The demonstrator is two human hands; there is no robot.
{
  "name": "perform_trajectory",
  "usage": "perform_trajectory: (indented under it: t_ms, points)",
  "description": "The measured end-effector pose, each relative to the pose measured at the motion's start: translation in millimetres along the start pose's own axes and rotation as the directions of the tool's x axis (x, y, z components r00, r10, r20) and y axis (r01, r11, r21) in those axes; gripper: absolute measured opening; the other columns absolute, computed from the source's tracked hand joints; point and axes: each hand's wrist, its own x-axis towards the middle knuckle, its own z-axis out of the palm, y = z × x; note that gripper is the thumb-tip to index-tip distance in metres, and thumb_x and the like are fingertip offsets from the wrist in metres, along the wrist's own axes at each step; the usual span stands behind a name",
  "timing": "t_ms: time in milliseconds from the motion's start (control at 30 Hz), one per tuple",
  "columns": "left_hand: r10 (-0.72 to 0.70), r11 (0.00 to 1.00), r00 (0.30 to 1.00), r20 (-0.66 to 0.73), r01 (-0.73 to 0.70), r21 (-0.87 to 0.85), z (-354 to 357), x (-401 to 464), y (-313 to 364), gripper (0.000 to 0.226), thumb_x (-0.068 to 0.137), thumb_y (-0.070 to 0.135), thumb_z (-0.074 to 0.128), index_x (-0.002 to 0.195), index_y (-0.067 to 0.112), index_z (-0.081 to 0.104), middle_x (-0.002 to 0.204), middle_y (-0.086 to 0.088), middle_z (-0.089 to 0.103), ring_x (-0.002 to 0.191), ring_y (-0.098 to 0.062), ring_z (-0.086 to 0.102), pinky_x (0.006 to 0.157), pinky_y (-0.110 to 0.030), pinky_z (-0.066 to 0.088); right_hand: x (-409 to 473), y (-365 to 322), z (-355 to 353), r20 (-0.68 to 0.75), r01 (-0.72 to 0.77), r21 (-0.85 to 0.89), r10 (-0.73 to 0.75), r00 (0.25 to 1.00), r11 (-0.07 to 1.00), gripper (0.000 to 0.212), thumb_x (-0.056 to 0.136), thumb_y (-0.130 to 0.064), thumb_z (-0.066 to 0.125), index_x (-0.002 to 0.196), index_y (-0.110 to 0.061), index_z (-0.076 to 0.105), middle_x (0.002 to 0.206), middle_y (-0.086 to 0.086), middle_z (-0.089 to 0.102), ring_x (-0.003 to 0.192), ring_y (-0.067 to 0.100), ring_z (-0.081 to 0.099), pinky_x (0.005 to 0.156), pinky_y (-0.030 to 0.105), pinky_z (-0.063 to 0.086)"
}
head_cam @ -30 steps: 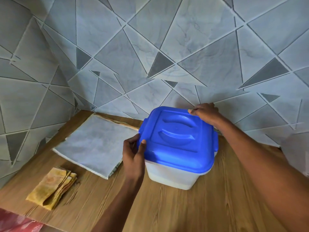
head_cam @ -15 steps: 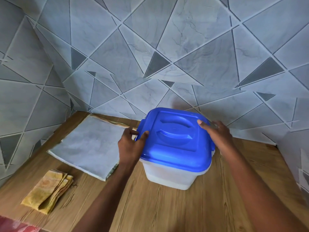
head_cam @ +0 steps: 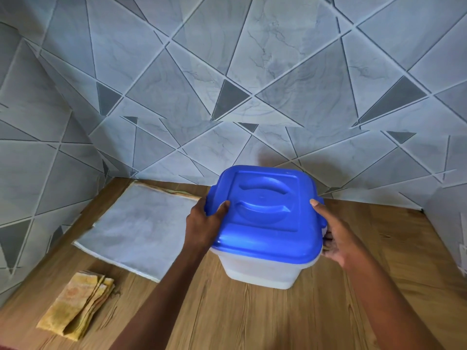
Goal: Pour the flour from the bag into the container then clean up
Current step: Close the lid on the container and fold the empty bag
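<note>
Both hands, left hand point(head_cam: 202, 228) and right hand point(head_cam: 336, 241), clasp glossy blue square lid point(head_cam: 265, 218) on translucent container point(head_cam: 260, 270).

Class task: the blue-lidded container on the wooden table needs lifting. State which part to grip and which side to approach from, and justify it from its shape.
Probably best gripped at the lid rim's left and right edges, from both sides at once. The container is wide and squarish with small tabs at the lid's sides; the left hand and right hand already hold there, thumbs on top.
</note>
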Motion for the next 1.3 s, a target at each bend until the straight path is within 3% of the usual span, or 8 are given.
perform_trajectory:
  t_ms: [233,333,467,667,833,1067,1200,1300]
  points:
    - [0.003,1.000,1.000,-0.006,-0.003,0.002,-1.8,-0.1,0.7,0.078,0.087,0.062,0.066,0.150,0.019,0.047,0.143,-0.003,0.059,0.129,-0.028,0.057,0.106,-0.049,0.051,-3.3,-17.1,6.2,-0.114,0.333,-0.158,-0.352,0.929,0.930,0.055,0.072,-0.048,0.087,0.088,-0.003,0.060,0.073,0.001,0.061,0.063,0.018,0.056,0.050,0.029,0.052]
    - [0.010,1.000,1.000,0.002,-0.010,0.012,-3.1,-1.4,-0.1,0.090,0.077,0.075,0.062,0.149,0.023,0.048,0.138,-0.002,0.062,0.124,-0.028,0.060,0.102,-0.050,0.054,-8.4,-17.6,23.4,-0.098,0.357,-0.310,-0.403,0.910,0.881,0.076,0.049,-0.060,0.095,0.097,-0.016,0.056,0.098,-0.007,0.072,0.083,0.014,0.071,0.070,0.036,0.059]
    - [0.016,1.000,1.000,-0.015,-0.016,0.021,-1.3,-1.0,0.7,0.078,0.086,0.063,0.064,0.149,0.020,0.047,0.138,-0.003,0.061,0.124,-0.028,0.059,0.103,-0.048,0.053,-21.2,-22.6,30.9,-0.089,0.382,-0.397,-0.449,0.889,0.835,0.048,0.063,-0.050,0.092,0.091,-0.030,0.058,0.095,-0.014,0.067,0.089,0.008,0.066,0.074,0.033,0.053]
    - [0.052,0.994,0.998,-0.032,-0.049,0.095,4.5,0.2,3.3,0.069,0.094,0.053,0.060,0.150,0.016,0.045,0.140,-0.008,0.061,0.127,-0.033,0.058,0.104,-0.045,0.051,-30.0,-25.6,34.9,-0.082,0.393,-0.527,-0.505,0.859,0.754,0.045,0.081,-0.044,0.081,0.094,-0.006,0.060,0.083,0.000,0.061,0.067,0.006,0.053,0.067,0.034,0.041]
    - [0.035,0.991,0.999,-0.027,-0.031,0.129,4.9,1.6,3.8,0.088,0.084,0.069,0.053,0.151,0.014,0.043,0.142,-0.009,0.059,0.129,-0.036,0.057,0.105,-0.052,0.051,-21.2,-22.9,42.8,-0.116,0.343,-0.711,-0.583,0.804,0.614,0.069,0.090,-0.057,0.064,0.118,0.005,0.053,0.104,0.013,0.061,0.104,0.038,0.061,0.075,0.035,0.041]
    - [0.047,0.998,0.997,0.067,-0.049,0.031,2.8,4.8,-1.0,0.076,0.088,0.062,0.058,0.151,0.022,0.042,0.144,-0.003,0.057,0.128,-0.030,0.057,0.106,-0.049,0.050,-21.4,-22.2,48.4,-0.080,0.310,-0.812,-0.621,0.780,0.494,0.069,0.100,-0.051,0.049,0.127,0.013,0.050,0.119,0.026,0.063,0.110,0.041,0.060,0.075,0.034,0.040]
    - [-0.117,0.959,0.972,0.202,0.164,-0.232,-2.9,21.6,-4.5,0.072,0.079,0.047,0.081,0.139,0.022,0.049,0.130,0.001,0.062,0.115,-0.023,0.064,0.103,-0.046,0.053,-21.1,-19.0,42.9,-0.077,0.331,-0.768,-0.592,0.802,0.548,0.070,0.099,-0.054,0.050,0.128,0.010,0.050,0.113,0.021,0.064,0.104,0.038,0.062,0.072,0.030,0.035]
    - [-0.257,0.829,0.854,0.452,0.436,-0.351,-9.3,28.0,-8.7,0.087,0.055,0.049,0.094,0.127,0.010,0.064,0.115,-0.011,0.075,0.106,-0.032,0.072,0.101,-0.052,0.055,-24.7,-19.3,43.9,-0.090,0.337,-0.761,-0.604,0.792,0.554,0.059,0.098,-0.052,0.052,0.113,0.005,0.054,0.094,0.011,0.063,0.091,0.035,0.061,0.061,0.031,0.034]
